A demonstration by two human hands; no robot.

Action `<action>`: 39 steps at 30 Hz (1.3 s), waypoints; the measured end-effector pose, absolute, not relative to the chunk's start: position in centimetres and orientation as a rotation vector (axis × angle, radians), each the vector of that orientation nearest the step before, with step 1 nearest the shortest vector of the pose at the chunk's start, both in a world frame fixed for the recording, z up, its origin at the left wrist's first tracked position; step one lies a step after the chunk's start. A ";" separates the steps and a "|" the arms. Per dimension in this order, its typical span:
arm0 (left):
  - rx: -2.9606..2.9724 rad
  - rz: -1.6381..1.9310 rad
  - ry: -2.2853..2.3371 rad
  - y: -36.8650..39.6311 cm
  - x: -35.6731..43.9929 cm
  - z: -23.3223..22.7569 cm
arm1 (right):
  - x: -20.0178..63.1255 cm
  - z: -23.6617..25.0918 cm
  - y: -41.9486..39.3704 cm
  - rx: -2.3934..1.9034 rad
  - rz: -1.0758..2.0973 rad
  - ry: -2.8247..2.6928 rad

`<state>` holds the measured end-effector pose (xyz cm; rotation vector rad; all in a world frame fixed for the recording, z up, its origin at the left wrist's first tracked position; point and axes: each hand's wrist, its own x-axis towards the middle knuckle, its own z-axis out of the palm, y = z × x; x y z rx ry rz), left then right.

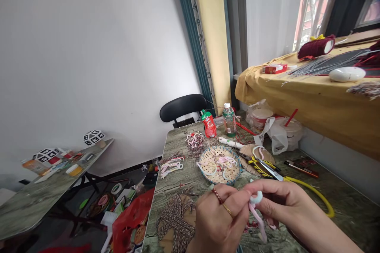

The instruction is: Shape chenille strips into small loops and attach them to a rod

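Here, both hands meet low over the table (341, 205), just in front of the basket (219, 164). The left hand (218, 215) and right hand (274, 201) are closed, each pinching the hook (255, 201), a small pale loop trailing pink cord. The piece could slip, judging by the fingertip-only grip, and drop among the twine (175, 215) below.

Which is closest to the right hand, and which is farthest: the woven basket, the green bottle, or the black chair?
From the right hand:
1. Woven basket, just beyond the hands, slightly left.
2. Green bottle, farther back on the table.
3. Black chair, behind the table's far end.
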<state>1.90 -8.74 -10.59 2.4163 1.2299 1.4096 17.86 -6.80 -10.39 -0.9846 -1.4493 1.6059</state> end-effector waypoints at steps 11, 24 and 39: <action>2.140 1.263 1.000 -9.2 1.7 -8.8 | 18.6 -10.0 -6.9 -0.894 1.653 -1.567; 1.178 1.429 1.142 -9.0 3.8 -9.4 | 17.5 -9.6 -6.3 -0.894 1.691 -1.546; 0.859 1.408 0.740 -8.7 3.3 -9.8 | 15.4 -10.7 -6.4 -0.899 0.651 -1.901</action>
